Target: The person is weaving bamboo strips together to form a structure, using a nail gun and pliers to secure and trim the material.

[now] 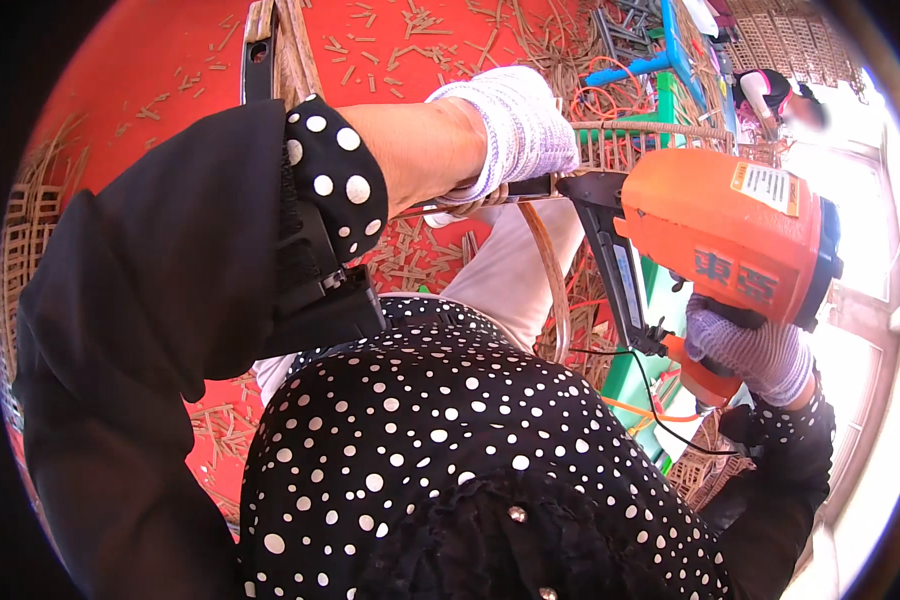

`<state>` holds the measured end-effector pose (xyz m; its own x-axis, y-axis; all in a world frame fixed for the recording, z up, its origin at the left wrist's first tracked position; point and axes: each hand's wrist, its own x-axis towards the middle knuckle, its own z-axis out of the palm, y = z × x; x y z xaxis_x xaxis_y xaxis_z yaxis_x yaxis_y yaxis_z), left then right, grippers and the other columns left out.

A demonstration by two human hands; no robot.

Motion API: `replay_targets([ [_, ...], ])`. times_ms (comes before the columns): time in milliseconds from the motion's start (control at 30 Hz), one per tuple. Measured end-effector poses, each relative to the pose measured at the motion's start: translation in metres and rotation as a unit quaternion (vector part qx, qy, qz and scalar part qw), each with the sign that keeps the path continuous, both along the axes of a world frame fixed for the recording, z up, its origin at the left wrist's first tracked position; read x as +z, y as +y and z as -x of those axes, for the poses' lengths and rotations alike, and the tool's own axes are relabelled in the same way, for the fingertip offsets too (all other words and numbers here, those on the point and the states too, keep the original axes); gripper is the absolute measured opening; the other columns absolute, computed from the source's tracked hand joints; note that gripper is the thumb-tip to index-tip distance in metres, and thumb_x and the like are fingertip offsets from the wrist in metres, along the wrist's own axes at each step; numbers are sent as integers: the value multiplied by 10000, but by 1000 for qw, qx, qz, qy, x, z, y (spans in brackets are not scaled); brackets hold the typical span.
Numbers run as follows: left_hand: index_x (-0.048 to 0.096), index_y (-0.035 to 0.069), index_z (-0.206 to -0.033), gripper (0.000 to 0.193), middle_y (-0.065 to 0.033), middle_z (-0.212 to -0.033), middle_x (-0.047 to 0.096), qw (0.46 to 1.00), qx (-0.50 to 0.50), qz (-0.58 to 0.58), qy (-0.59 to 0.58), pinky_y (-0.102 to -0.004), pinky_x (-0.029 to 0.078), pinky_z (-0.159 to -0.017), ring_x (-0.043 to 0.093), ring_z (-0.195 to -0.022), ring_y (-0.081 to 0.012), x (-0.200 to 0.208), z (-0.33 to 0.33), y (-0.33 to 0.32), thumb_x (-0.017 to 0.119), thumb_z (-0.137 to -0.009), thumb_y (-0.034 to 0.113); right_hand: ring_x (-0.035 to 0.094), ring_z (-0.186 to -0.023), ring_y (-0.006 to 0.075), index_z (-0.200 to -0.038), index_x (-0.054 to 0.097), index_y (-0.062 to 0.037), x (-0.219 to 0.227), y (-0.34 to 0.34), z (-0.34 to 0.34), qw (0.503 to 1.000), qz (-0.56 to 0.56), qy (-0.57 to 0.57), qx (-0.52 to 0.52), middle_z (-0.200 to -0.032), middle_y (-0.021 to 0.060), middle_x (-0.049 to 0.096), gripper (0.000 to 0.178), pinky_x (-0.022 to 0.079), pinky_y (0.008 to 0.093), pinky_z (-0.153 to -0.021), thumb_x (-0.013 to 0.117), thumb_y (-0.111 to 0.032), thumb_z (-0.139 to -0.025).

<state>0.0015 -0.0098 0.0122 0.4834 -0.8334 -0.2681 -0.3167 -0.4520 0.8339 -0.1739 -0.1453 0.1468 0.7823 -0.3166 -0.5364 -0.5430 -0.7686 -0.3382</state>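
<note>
One nail gun (725, 215), one frame (535, 187), two gloves (515, 105). Right hand (755, 350) grips gun; gun's nose (580, 187) just beside left hand (520, 130), holding frame.

Floor (160, 60): red, strewn with short brown strips (348, 75) | left: woven brown lattice (32, 240) | far right: blue frame (678, 50), woven brown panels (785, 45) | right: green furniture piece (625, 383), pale framed window (865, 240), glaring white light

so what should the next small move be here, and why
Probably ease the left hand a little away from the orange nail gun: in this view the tool's black nose sits right beside that hand, while the right hand grips the tool.
</note>
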Motion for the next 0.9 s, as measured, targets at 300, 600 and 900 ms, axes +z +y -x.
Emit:
replay_targets([
  [300, 656, 39, -770, 336, -120, -646, 618, 1000, -7, -2, -30, -325, 478, -539, 604, -570, -213, 3, -5, -4, 602, -732, 368, 520, -612, 49, -856, 600, -66, -8, -9, 4, 985, -140, -5, -105, -702, -22, 580, 140, 427, 218, -539, 636, -188, -798],
  [600, 639, 27, -866, 316, -134, -772, 635, 999, 8, 51, -10, -321, 463, -653, 607, -725, -255, -6, -7, -9, 489, -857, 305, 554, -570, 174, -816, 533, -10, -47, -98, 95, 863, -282, -297, -296, -694, 64, 541, 254, 492, 309, -542, 598, -256, -804],
  [900, 416, -11, -1250, 570, -178, -1249, 472, 878, -168, 75, -441, -424, 382, -934, 495, -1098, -320, 19, 70, 58, 516, -695, 70, 535, -502, 158, -805, 543, 2, -162, -245, 192, 871, 15, -269, -411, -602, 56, 550, 204, 444, 298, -480, 639, -98, -655],
])
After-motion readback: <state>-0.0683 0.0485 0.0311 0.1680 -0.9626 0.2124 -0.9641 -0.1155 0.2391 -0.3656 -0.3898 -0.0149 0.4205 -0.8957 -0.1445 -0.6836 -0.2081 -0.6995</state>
